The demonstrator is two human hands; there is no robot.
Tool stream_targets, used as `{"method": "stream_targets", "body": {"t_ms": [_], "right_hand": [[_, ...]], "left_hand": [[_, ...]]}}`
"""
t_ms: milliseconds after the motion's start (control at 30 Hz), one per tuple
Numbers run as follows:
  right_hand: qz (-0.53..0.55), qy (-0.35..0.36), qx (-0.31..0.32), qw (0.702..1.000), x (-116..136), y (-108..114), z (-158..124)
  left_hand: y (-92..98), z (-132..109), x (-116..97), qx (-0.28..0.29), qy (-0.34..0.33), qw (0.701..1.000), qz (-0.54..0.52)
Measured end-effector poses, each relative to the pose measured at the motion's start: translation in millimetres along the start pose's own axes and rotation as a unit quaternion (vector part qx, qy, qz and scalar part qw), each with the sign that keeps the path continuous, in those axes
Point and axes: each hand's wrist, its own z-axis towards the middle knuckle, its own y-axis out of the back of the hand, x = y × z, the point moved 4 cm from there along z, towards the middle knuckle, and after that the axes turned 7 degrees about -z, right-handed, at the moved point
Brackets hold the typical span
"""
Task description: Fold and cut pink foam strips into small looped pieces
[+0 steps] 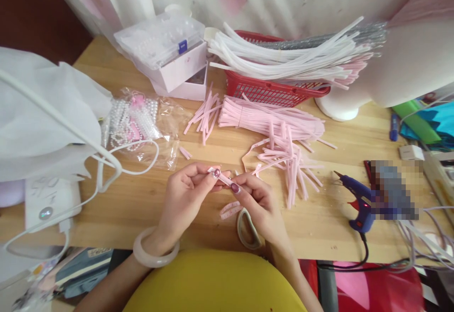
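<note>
Both hands meet over the wooden table near its front edge. A short pale pink strip [224, 179] runs between them. My left hand [189, 194], with a pale bangle [156, 261] at the wrist, pinches the strip's left end between thumb and fingers. The right end is pinched by my right hand [258, 203]. Just below the fingers lies a curled pink measuring tape [231, 210], and a beige ring-shaped item [247, 229] rests beside my right hand. Beyond the hands are a loose heap of pink strips [291, 160] and a tied pink bundle [271, 119].
A red basket [269, 93] holds white and silver stems at the back. A blue glue gun [358, 196] stands at the right, with cables near it. Bagged pearl strings [135, 120], stacked boxes [180, 71] and a white cable [106, 156] are at the left.
</note>
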Motion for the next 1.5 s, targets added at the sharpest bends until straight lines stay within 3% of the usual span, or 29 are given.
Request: {"method": "stream_targets", "body": {"t_ms": [133, 633, 967, 1500], "right_hand": [[0.021, 0.002, 0.012, 1.0, -0.9, -0.1, 0.1], [-0.013, -0.001, -0.066, 0.998, 0.3, 1.1, 3.9], [0.041, -0.003, -0.043, 0.998, -4.4, 0.9, -0.2], [0.013, 0.039, -0.054, 0.998, 1.8, 0.4, 0.2]], "left_hand": [[-0.9, -0.3, -2.3, 0.015, 0.008, 1.0, -0.013], [-1.5, 3.4, -4.8, 0.022, 0.013, 1.0, 0.002], [-3.3, 2.7, -3.1, 0.044, 0.017, 0.999, -0.021], [-3.2, 2.2, 0.6, 0.049, 0.023, 0.997, -0.056]]}}
